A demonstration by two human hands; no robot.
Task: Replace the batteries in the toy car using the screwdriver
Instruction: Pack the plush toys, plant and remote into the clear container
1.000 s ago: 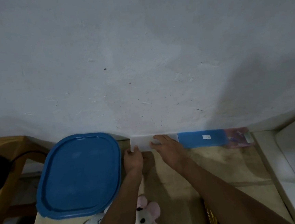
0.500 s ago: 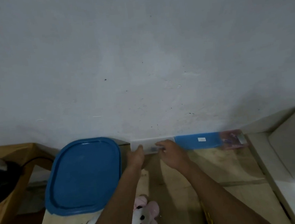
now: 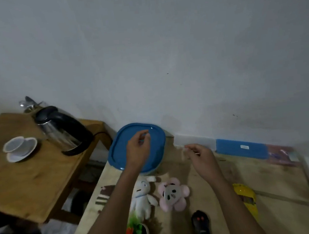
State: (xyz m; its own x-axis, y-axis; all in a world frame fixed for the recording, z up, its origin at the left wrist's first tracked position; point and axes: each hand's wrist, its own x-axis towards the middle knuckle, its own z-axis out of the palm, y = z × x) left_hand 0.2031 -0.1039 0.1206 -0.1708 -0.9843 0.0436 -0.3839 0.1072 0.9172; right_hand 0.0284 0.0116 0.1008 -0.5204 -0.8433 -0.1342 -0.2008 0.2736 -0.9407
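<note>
My left hand (image 3: 138, 150) hovers over the blue lid (image 3: 119, 153), its fingertips pinched on a small teal item (image 3: 142, 140) that is too small to name. To the right, my right hand (image 3: 200, 155) pinches a thin pale stick-like thing (image 3: 186, 149), blurred, just in front of the white case (image 3: 195, 140) at the wall. A black object with red spots (image 3: 200, 224), possibly the toy car, lies at the near edge of the table between my forearms. I cannot make out any batteries.
A white plush rabbit (image 3: 143, 198), a pink plush (image 3: 173, 194) and a small potted plant (image 3: 136, 232) sit near my left arm. A yellow packet (image 3: 248, 200) lies right. A blue box (image 3: 240, 147) lines the wall. The side table (image 3: 25, 184) holds a kettle (image 3: 63, 132) and a cup (image 3: 19, 146).
Both hands have come away from the white case at the wall, each pinching something small. The left moved over the blue lid. The view swung left and down, showing the side table and toys.
</note>
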